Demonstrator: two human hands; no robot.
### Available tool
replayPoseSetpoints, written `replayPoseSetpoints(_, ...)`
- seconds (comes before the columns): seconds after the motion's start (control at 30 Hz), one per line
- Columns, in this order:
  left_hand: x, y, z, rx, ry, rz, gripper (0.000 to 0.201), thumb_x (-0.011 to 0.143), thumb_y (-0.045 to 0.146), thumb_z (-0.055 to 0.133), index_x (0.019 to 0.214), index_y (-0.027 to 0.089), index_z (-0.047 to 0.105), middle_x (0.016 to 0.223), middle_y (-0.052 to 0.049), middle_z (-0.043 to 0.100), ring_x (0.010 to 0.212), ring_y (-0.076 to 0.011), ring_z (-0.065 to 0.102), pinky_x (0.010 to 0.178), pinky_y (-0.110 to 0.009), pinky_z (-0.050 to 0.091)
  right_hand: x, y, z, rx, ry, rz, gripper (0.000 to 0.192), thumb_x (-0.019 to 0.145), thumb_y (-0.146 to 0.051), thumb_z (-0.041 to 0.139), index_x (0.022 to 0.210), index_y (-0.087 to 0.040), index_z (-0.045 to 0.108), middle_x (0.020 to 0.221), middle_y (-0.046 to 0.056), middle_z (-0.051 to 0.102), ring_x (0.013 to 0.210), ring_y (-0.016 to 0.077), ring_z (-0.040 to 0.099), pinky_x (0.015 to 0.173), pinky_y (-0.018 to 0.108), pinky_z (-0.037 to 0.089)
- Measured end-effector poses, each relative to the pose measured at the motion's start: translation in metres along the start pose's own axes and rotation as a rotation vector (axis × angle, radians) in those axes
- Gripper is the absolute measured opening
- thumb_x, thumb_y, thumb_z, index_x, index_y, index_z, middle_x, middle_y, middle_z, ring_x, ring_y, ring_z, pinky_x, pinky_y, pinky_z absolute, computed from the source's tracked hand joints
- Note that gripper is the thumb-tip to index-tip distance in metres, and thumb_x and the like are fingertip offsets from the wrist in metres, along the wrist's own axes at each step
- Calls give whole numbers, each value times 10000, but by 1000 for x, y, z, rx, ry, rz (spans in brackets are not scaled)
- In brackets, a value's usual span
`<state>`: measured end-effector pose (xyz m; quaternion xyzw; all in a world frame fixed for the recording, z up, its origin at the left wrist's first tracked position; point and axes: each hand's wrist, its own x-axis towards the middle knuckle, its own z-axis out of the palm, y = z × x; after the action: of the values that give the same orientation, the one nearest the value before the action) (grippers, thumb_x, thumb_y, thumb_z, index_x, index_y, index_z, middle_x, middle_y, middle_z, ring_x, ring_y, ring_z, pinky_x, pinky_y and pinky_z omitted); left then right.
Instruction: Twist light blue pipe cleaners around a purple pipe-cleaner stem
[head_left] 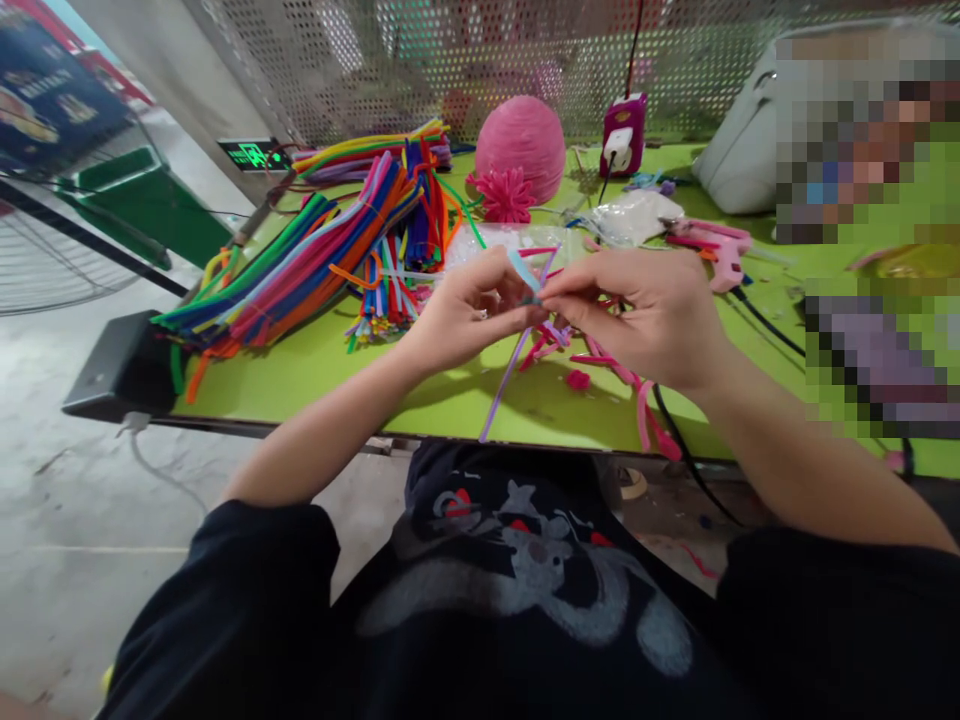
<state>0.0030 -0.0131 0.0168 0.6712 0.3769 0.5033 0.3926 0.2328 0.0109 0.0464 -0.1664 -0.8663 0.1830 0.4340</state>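
Above the table's front part my two hands meet, fingertips close together. A short light blue pipe cleaner stands up between them. My right hand pinches its lower end between thumb and index finger. My left hand curls its thumb and fingers around the same spot, closed on the light blue piece. A thin purple pipe cleaner runs slantwise past the fingertips down to the table edge; whether it is gripped I cannot tell. Pink and purple pipe cleaner pieces lie beneath the hands, partly hidden.
Bundles of coloured pipe cleaners lie at left, by a dark box. Behind stand a pink ball and a pink fuzzy flower. A pink glue gun with a black cord lies at right on the green table.
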Motion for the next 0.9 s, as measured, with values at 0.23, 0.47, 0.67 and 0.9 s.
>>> replayPoseSetpoints(0.23, 2, 3, 5, -55, 91, 75, 564, 807, 737, 886, 891, 220, 675, 718, 58, 674, 546, -72, 681, 521, -223, 550, -2, 0, 5, -35, 114, 96, 113, 1059, -322, 721, 987, -255, 777, 885, 33, 808, 742, 208, 752, 736, 372, 610)
replayPoseSetpoints(0.47, 2, -9, 6, -40, 132, -6, 585, 825, 773, 845, 912, 231, 643, 740, 53, 714, 658, -113, 778, 613, -239, 643, 1, 7, -3, -266, 26, -165, 156, 1062, -222, 624, 1043, -219, 779, 908, 57, 829, 790, 223, 772, 714, 369, 592)
replayPoseSetpoints(0.67, 2, -8, 9, -119, 113, -28, 551, 834, 729, 868, 903, 231, 643, 715, 65, 689, 647, -113, 772, 630, -255, 647, -1, 20, 2, 200, 8, 67, 119, 1025, -300, 735, 1075, -232, 818, 948, 18, 827, 769, 159, 754, 695, 300, 585)
replayPoseSetpoints(0.9, -1, -4, 12, -119, 93, -81, 437, 884, 593, 894, 909, 220, 667, 695, 46, 684, 647, -130, 768, 617, -269, 639, 1, 18, 2, 206, -73, 107, 202, 1058, -437, 707, 982, -251, 684, 763, -35, 637, 636, 126, 586, 612, 291, 472)
